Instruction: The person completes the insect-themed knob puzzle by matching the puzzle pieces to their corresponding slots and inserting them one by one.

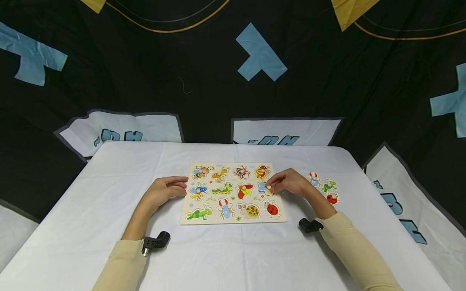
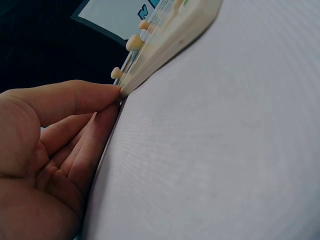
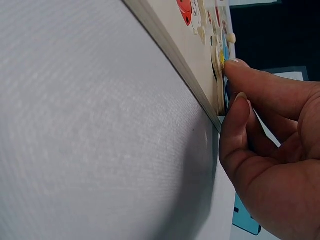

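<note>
A wooden insect puzzle board [image 1: 214, 204] lies on the white table, filled with knobbed pieces. At its left edge my left hand [image 1: 165, 190] touches the side with thumb and fingertips. The left wrist view shows these fingertips [image 2: 112, 95] against the board's edge, near several wooden knobs [image 2: 134, 43]. My right hand [image 1: 289, 182] pinches a blue-winged insect puzzle piece [image 1: 261, 187] at the board's right side, its knob mostly hidden by the fingers. The right wrist view shows the thumb and index finger [image 3: 250, 75] close over the piece [image 3: 218, 65], which sits at its place on the board.
Right of the board lie three loose-looking insect figures: a blue beetle [image 1: 314, 179], a green one [image 1: 329, 185] and a red ladybird [image 1: 333, 198]. The white cloth-covered table [image 1: 214, 258] extends around the board. A black patterned curtain [image 1: 204, 81] hangs behind.
</note>
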`<state>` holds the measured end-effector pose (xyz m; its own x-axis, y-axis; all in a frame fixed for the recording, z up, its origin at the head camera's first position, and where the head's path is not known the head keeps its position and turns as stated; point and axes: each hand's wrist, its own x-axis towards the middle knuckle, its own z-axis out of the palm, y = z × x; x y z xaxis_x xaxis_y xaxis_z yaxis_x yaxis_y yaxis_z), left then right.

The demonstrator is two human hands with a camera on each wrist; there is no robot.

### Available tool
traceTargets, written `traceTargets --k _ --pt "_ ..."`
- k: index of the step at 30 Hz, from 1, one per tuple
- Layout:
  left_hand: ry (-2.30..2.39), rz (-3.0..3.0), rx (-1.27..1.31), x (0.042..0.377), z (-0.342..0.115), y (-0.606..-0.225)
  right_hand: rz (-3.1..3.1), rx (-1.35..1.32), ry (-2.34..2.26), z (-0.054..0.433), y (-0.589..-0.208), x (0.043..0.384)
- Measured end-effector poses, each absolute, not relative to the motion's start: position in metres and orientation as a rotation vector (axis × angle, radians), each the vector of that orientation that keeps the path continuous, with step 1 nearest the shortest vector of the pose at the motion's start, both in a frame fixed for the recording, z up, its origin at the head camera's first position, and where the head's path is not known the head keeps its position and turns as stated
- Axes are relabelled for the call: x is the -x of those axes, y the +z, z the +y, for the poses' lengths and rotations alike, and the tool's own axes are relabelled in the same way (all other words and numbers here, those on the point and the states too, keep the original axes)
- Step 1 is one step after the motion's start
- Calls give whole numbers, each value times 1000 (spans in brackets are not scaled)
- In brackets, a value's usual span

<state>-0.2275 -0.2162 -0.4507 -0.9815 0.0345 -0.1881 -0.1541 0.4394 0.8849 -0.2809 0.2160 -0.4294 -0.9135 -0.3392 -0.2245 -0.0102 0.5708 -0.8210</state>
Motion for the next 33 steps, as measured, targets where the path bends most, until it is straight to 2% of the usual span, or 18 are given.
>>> traceTargets --k 33 --pt "1578 2495 112 228 -217 -451 2463 254 -1329 213 -433 280"
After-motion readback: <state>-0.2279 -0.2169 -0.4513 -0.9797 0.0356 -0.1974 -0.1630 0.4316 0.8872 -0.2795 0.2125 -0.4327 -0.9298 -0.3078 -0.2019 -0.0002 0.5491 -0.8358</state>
